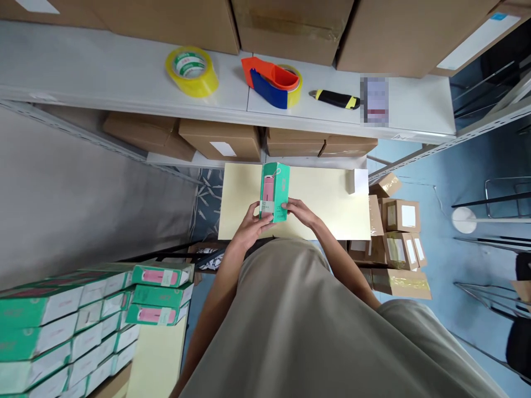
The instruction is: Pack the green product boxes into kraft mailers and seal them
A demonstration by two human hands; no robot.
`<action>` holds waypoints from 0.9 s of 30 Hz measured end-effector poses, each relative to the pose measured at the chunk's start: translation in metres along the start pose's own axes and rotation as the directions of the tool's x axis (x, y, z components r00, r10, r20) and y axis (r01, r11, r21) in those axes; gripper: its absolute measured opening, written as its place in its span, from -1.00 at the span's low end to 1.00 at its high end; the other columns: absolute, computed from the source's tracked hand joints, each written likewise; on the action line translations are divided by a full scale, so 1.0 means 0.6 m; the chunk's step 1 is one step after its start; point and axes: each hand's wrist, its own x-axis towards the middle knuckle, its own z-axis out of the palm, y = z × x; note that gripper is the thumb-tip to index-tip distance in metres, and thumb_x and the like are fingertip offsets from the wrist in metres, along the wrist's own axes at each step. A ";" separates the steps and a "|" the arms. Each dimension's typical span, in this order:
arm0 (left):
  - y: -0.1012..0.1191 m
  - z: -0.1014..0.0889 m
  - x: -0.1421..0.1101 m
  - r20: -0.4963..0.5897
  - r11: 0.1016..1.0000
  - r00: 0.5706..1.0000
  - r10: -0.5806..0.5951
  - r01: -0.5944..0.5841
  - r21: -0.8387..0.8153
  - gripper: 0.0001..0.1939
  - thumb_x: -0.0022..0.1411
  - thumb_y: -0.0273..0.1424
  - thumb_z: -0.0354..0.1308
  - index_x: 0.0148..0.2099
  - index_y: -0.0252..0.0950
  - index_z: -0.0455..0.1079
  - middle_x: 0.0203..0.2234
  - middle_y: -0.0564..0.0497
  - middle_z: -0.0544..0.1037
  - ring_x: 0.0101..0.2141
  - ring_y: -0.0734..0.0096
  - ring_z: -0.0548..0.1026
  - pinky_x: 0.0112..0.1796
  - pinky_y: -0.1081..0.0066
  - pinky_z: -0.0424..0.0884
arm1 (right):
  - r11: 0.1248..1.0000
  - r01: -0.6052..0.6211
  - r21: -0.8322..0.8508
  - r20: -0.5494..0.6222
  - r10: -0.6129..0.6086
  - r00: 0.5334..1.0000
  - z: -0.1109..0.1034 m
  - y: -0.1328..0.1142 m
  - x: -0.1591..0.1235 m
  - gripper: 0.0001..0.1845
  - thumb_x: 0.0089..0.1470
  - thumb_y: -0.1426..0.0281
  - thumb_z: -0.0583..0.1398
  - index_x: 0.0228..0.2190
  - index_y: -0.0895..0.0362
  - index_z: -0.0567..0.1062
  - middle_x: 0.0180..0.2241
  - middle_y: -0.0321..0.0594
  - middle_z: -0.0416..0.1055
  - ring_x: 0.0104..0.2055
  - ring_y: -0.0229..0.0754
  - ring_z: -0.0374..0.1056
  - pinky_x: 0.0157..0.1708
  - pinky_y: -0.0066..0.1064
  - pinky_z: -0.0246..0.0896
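Note:
Over the pale yellow tabletop [323,204], a green and white product box [281,188] with a pink item pictured on it is held upright between both hands. My left hand [251,225] grips its lower left side, thumb across the front. On the lower right edge, the fingers of my right hand [302,212] are closed against the box. A small white box [358,181] stands at the table's right end, apart from my hands.
A grey shelf [124,61] ahead carries a yellow tape roll [192,72], a tape dispenser [271,82], a black and yellow cutter [337,99] and cartons [290,27]. Stacked green boxes [53,315] stand at lower left. More cartons [400,215] sit on the floor at right.

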 end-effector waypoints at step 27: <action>-0.069 0.019 -0.018 -0.332 0.863 0.837 0.435 -0.282 0.419 -0.23 -0.15 -0.39 0.67 0.13 -0.19 0.50 0.23 -0.18 0.53 0.23 -0.02 0.55 0.01 0.26 0.65 | 0.955 0.064 -0.290 -0.278 -0.148 0.949 0.039 -0.029 0.005 0.27 0.26 -0.14 0.41 0.68 -0.13 -0.09 0.42 0.02 0.41 0.21 0.17 0.54 0.20 0.10 0.62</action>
